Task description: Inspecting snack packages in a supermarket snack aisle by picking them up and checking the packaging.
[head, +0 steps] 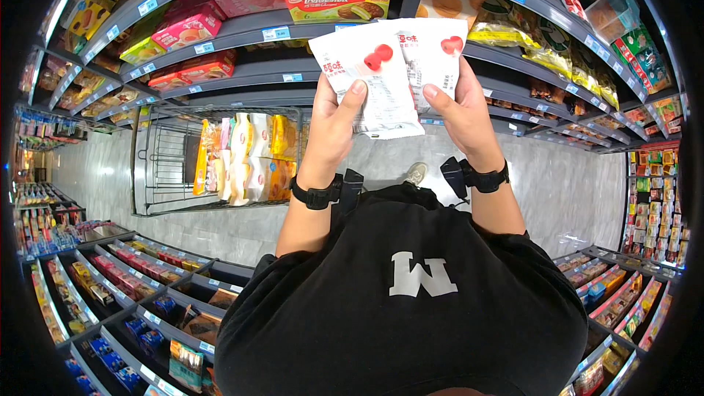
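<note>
My left hand (pixel 339 118) grips a white snack pouch (pixel 379 102) printed with red fruit, its thumb across the front. A second white pouch (pixel 455 69) with a similar print is in my right hand (pixel 461 107), the thumb resting on its face. The two pouches overlap in front of the shelves, the left one lying partly over the right. The fingers behind both pouches are largely hidden.
A wire shopping cart (pixel 165 206) stands at the left, holding several packed snack bags (pixel 257 176). Ahead, a curved-looking shelf (pixel 247 33) carries a red pie box (pixel 337 0) and yellow bags (pixel 503 36). More stocked shelves (pixel 148 313) lie behind me.
</note>
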Available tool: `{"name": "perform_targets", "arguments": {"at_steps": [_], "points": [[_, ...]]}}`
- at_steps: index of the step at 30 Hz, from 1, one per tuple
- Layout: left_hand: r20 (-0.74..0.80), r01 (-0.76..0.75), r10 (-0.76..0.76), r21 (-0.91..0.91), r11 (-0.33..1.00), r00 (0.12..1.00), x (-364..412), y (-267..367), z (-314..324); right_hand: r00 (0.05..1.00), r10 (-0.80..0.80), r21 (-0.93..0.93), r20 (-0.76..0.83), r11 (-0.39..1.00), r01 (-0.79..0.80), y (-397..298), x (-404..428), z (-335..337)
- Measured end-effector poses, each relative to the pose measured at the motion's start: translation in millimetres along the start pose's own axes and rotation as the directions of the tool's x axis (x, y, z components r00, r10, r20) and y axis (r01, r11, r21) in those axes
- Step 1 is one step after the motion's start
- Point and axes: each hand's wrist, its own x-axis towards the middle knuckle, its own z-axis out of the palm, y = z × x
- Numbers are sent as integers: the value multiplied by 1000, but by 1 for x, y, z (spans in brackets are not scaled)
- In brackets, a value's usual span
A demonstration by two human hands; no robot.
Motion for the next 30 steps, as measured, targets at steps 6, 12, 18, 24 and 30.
{"name": "perform_targets", "arguments": {"at_steps": [6,12,18,24,30], "points": [[11,-14,13,72,997,1000,0,0,-1,999,27,49,-24,998,-26,0,0,1],[12,3,-4,57,998,1000,4,-7,-6,999,31,22,-39,999,-30,-2,2,-2],[-43,20,-19,23,1000,999,15,-18,-13,994,40,-62,-97,997,-47,-4,4,-6],[0,31,-31,64,997,1000,23,-19,7,991,54,-14,-123,998,-57,-9,2,-27],[57,-39,32,127,991,998,32,-35,44,993,32,19,-112,999,-30,-27,-3,-76]]}}
